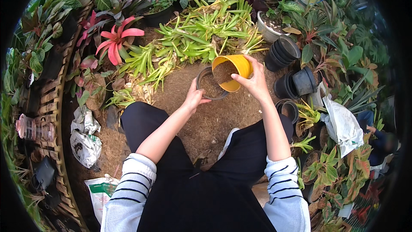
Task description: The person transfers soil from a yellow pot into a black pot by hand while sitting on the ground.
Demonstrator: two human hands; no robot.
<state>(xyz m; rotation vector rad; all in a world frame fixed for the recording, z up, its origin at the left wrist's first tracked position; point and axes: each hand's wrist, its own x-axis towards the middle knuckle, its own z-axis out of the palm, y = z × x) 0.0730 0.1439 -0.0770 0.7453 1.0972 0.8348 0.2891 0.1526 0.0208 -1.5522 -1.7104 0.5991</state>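
Note:
My right hand [257, 79] grips a yellow plastic pot [246, 66], tilted with its mouth towards the left. Brown granular growing medium [225, 72] lies inside it. My left hand [193, 99] holds the rim of a dark round plant pot [200, 79], whose mouth faces up under the lip of the yellow one. Similar brown medium shows within the dark pot. Both pots are held over a broad spread of brown medium [206, 119] between my knees. Just beyond them lies a heap of uprooted green plants [199, 35] with strap-like leaves and dry bases.
Stacked black pots [280, 53] and more black pots [286, 85] stand at the right, near a white plastic sack [342, 125]. Crumpled white bags [85, 148] lie left. A pink-leaved bromeliad [117, 40] grows at the upper left. A slatted wooden edge [51, 103] runs along the left. Another person [379, 145] is far right.

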